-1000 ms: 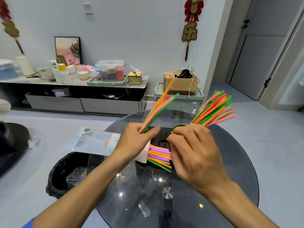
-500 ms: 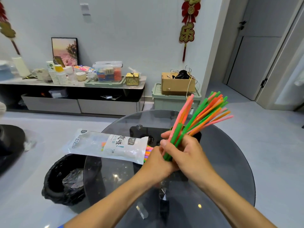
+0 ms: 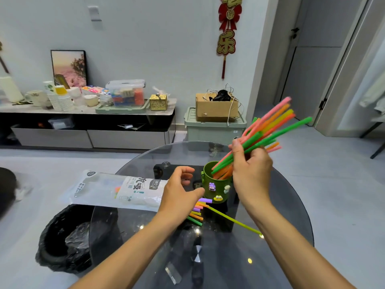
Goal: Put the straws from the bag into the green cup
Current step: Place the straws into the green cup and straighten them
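From the head camera, the right hand (image 3: 251,172) grips a fanned bundle of bright plastic straws (image 3: 268,130), their lower ends inside the green plastic cup with cartoon charms (image 3: 217,183), which stands on the round dark glass table (image 3: 291,205). The left hand (image 3: 180,191) hovers half-curled and empty over the mouth of the clear-and-white plastic straw bag (image 3: 116,189), which lies flat with more straw ends (image 3: 198,212) poking out. One yellow-green straw (image 3: 235,221) lies loose on the glass.
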